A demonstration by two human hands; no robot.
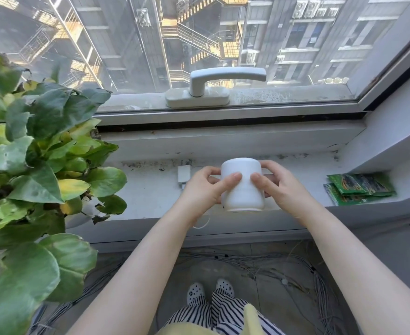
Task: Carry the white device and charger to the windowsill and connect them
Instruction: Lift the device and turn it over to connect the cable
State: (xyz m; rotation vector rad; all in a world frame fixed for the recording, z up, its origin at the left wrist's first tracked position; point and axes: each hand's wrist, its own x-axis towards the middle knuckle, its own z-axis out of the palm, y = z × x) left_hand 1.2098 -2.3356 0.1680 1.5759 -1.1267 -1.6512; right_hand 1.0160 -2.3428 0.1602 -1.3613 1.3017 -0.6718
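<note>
The white device (244, 189) is a rounded cylinder standing upright at the front edge of the grey windowsill (150, 194). My left hand (205, 187) grips its left side, thumb across the front. My right hand (280, 187) grips its right side in the same way. The white charger block (183, 174) lies flat on the sill just left of my left hand. A thin white cable (202, 224) loops down below the sill edge under my left wrist. Its ends are hidden behind my hand and the device.
A large leafy potted plant (37, 165) fills the left side and overhangs the sill. Green packets (358, 188) lie on the sill at the right. The window handle (213, 85) sits behind. Bundles of cables (296, 269) cover the floor below.
</note>
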